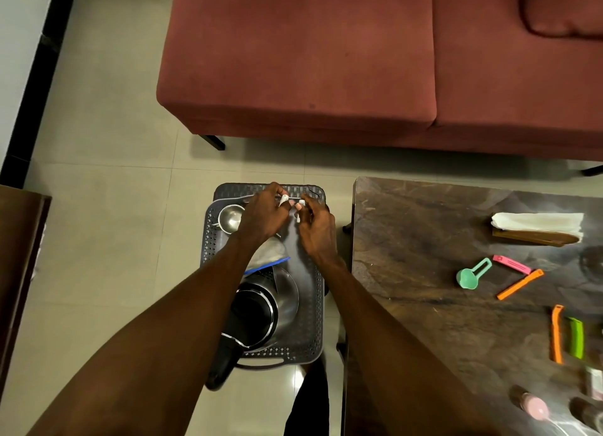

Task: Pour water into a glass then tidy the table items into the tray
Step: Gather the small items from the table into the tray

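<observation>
Partly tidied: your left hand (261,218) and right hand (316,228) pinch white earbuds (284,200) over the tray (313,321); table (424,272) clips (520,284) remain.

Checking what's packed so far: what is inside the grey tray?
In the grey tray: a steel bowl, a kettle and a blue-edged bag. The hands and forearms cover its middle.
</observation>
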A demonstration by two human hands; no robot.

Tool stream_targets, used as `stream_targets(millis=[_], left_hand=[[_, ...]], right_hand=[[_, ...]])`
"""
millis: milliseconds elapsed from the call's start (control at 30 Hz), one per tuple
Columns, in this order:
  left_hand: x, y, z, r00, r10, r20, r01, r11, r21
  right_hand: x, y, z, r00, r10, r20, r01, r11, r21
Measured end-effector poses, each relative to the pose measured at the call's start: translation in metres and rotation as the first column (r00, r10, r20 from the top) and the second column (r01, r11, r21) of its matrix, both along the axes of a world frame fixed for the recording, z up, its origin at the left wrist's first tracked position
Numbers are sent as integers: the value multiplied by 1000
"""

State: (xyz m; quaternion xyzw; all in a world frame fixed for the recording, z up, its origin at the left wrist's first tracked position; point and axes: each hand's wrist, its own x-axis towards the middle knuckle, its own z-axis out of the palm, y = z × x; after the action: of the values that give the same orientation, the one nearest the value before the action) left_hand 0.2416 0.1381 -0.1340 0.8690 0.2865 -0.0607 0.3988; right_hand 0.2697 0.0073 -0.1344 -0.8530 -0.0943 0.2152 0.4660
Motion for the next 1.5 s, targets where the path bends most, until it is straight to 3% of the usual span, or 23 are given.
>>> stream_targets(millis=[133, 333, 533, 767, 900, 1033, 1300, 1500], left_hand=[[2, 1, 4, 995, -90, -48, 91, 995, 39], [3, -1, 10, 997, -39, -70, 42, 998, 49], [1, 0, 6, 983, -167, -77, 176, 976, 126], [-2, 1, 3, 938, -240, -251, 304, 917, 257], [-4, 4, 0, 949, -234, -210, 285, 924, 257], [-5, 4, 0, 963, -217, -163, 253, 934, 252], [-3, 0, 4, 980, -184, -78, 187, 982, 40], [-1, -2, 8, 952, -297, -73, 305, 941, 144]], right_hand=[[0, 3, -1, 999, -22, -42, 23, 1000, 17], [-1, 2, 2, 998, -43, -55, 42, 999, -15], [4, 7, -3, 990, 141, -21, -143, 967, -212], [4, 12, -7, 990, 137, -16, -137, 961, -242], [6, 15, -4, 997, 66, 35, -58, 978, -199], [3, 16, -3, 998, 67, -8, -67, 982, -177], [2, 11, 5, 996, 84, -6, -84, 983, -166], [-4, 8, 6, 998, 61, -32, -66, 977, -201]])
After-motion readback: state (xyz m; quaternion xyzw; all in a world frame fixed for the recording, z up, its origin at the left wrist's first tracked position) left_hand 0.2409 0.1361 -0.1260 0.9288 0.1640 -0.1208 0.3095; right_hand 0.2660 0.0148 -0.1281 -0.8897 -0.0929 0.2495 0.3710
